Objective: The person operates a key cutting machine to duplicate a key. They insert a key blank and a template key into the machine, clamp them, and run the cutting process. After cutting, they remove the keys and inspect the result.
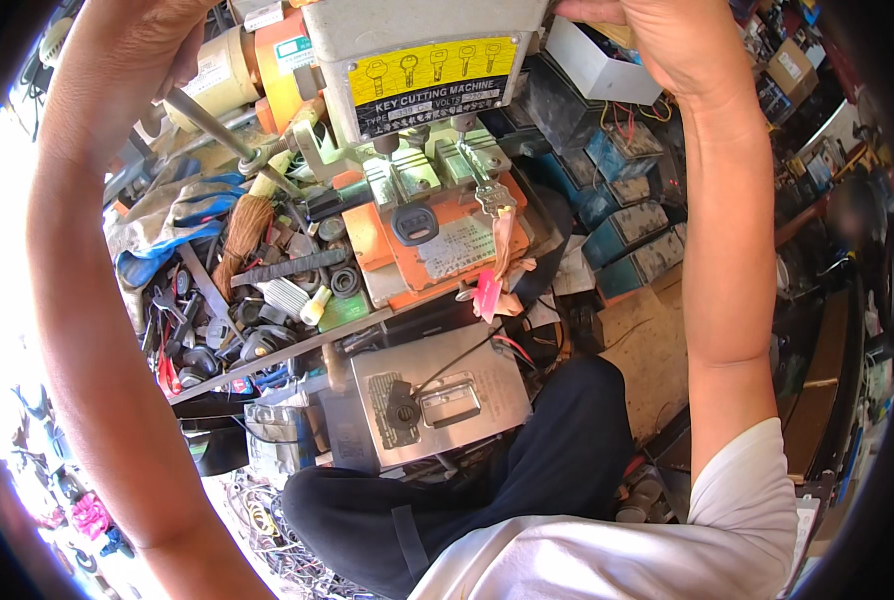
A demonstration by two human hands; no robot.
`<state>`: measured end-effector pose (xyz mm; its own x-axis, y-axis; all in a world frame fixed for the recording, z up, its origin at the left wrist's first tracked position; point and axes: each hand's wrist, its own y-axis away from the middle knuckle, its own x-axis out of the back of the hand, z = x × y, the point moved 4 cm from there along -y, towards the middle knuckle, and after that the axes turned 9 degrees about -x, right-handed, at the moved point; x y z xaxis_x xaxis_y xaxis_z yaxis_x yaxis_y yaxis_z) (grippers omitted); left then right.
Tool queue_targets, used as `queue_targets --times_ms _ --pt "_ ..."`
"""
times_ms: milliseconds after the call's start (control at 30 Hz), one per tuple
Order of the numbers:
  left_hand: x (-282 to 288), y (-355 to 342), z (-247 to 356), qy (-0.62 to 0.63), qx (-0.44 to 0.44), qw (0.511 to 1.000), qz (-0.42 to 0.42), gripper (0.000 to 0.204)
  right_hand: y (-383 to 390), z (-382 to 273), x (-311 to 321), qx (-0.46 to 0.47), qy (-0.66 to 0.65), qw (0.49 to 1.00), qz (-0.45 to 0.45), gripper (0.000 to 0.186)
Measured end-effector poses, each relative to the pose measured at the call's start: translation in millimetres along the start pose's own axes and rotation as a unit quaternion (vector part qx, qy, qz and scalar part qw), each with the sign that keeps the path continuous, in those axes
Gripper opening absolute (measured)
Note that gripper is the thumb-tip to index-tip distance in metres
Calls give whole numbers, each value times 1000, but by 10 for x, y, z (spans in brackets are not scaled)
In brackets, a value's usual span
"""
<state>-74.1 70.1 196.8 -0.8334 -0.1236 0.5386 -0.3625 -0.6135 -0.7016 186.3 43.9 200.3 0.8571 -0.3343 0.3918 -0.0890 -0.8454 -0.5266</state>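
Observation:
A grey key cutting machine [422, 60] with a yellow label panel stands in front of me. A black-headed key [415, 225] sits at its left clamp [399, 178]. At the right clamp [467, 158] is a metal key [492, 197], with a ribbon and pink tag [486, 295] hanging below it. My left hand [182, 45] is beside the machine's upper left, fingers bent down near the upper end of a metal lever [212, 122]. By the machine's upper right corner is my right hand [617, 12]. The frame's top edge cuts off both hands, hiding their grips.
Left of the machine lies a tray of loose parts [257, 320], with a brush [242, 235] and a blue-grey cloth [172, 220]. Below stands a metal box [502, 385] with a black-headed key [403, 405] on it. Teal boxes [617, 240] and a white box [597, 65] are at right.

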Motion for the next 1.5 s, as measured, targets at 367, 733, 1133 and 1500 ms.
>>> queue_targets --times_ms 367,733,1133,1500 --pt "-114 32 153 -63 31 995 68 59 1 100 42 55 -43 997 -33 52" --pt "-56 90 180 8 -21 999 34 57 -108 175 25 15 -88 992 -94 51" --pt "238 119 -415 -51 -21 998 5 51 1201 688 -265 254 200 942 -92 45" --pt "338 123 -483 -123 -8 992 -7 51 1295 679 -386 303 336 887 -93 50"
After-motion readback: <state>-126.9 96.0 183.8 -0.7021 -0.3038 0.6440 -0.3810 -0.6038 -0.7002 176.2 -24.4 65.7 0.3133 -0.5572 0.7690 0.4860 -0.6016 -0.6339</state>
